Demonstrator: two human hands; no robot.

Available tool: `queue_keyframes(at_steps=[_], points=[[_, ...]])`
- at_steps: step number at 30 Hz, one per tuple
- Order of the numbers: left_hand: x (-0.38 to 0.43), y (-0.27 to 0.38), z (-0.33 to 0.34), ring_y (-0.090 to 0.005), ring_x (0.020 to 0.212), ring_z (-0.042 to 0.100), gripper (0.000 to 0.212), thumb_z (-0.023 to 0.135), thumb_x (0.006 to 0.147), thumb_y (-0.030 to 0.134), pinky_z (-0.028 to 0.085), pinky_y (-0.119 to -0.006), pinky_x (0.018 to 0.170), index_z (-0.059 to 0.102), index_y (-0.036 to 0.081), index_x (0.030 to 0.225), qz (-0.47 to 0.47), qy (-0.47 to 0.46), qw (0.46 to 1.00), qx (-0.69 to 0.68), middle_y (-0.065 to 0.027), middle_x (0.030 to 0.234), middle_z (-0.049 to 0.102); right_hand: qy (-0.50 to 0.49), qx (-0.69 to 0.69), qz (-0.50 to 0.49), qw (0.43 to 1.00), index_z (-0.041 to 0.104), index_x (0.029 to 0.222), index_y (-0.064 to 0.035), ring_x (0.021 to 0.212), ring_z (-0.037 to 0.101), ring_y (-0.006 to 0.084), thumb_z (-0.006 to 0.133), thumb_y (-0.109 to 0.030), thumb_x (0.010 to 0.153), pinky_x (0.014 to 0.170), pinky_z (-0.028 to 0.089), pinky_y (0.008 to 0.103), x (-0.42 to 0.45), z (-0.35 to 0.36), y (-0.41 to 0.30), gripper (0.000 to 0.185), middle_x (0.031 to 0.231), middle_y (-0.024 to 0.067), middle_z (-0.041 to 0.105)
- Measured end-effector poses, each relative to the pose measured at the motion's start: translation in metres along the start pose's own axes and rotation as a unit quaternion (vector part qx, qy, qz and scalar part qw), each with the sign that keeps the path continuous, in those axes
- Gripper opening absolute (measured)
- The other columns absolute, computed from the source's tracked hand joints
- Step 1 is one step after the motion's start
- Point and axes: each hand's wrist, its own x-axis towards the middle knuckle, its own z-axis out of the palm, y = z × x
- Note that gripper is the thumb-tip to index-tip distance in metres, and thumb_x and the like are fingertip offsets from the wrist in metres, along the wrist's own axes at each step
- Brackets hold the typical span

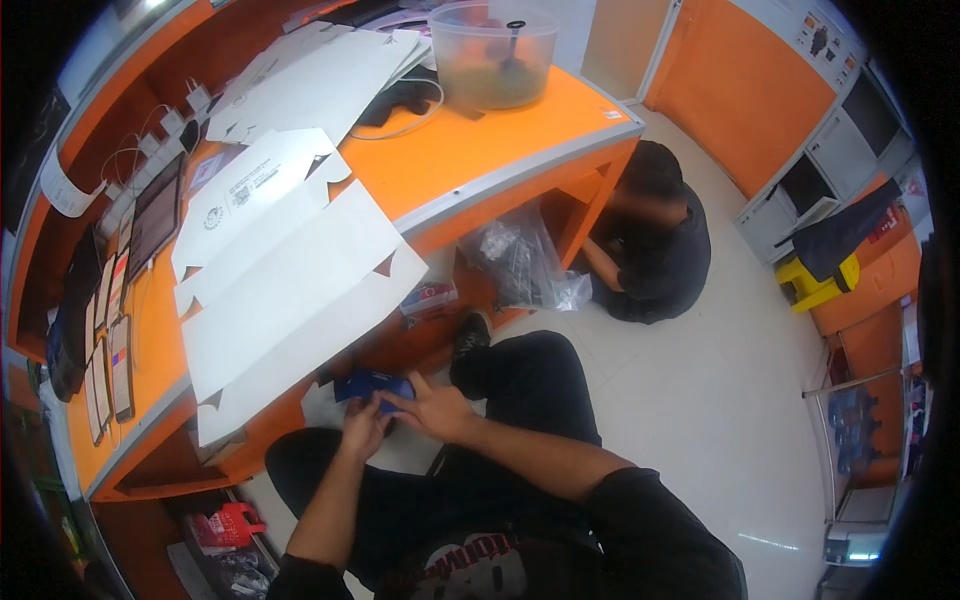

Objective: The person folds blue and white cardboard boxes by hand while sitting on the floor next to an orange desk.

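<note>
A small flat blue item [373, 384], perhaps a card or packet, is held between my two hands, below the edge of the orange table [480, 180]. My left hand [364, 427] grips its near edge with thumb and fingers. From the right, my right hand [435, 407] holds its other end, fingers across its surface. Above them, a flattened white cardboard box [292, 300] lies on the table and juts past its edge. Another stack of white cardboard sheets [307, 75] lies farther back.
A clear plastic tub [491, 56] stands at the table's far end. Several phones [120, 367] and a tablet [156, 214] lie along the left. Another person [660, 232] crouches beside a clear plastic bag [517, 255] under the table. A red bag [229, 525] is at lower left.
</note>
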Motion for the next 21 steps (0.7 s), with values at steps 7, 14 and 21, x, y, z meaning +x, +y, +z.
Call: queue_keyframes(at_steps=[7, 14, 21], points=[[0.006, -0.003, -0.004, -0.0208, 0.112, 0.057, 0.027, 0.059, 0.101, 0.021, 0.05, -0.038, 0.087, 0.048, 0.011, 0.124, 0.015, -0.017, 1.0, 0.003, -0.0041, 0.12, 0.057, -0.018, 0.017, 0.038, 0.999, 0.05, 0.143, -0.0274, 0.113, 0.059, 0.0376, 0.052, -0.042, 0.098, 0.081, 0.058, 0.0439, 0.002, -0.003, -0.005, 0.047, 0.13, 0.0198, 0.045], [0.007, 0.004, -0.002, -0.0222, 0.11, 0.059, 0.037, 0.061, 0.1, 0.027, 0.052, -0.035, 0.087, 0.048, 0.01, 0.13, -0.038, -0.035, 0.99, -0.134, -0.0053, 0.119, 0.058, -0.02, 0.059, 0.051, 0.997, 0.052, 0.142, -0.0251, 0.113, 0.058, 0.0371, 0.052, -0.043, 0.098, 0.085, 0.056, 0.0438, 0.002, -0.011, -0.006, 0.048, 0.127, 0.0198, 0.046], [0.003, 0.005, 0.004, -0.0202, 0.089, 0.067, 0.022, 0.061, 0.099, 0.019, 0.06, -0.031, 0.069, 0.054, 0.007, 0.117, 0.012, 0.028, 0.999, -0.041, -0.006, 0.107, 0.062, -0.01, 0.062, 0.058, 0.996, 0.053, 0.142, -0.0254, 0.112, 0.059, 0.0365, 0.053, -0.046, 0.097, 0.085, 0.056, 0.0432, 0.0, -0.01, -0.005, 0.049, 0.126, 0.0182, 0.046]])
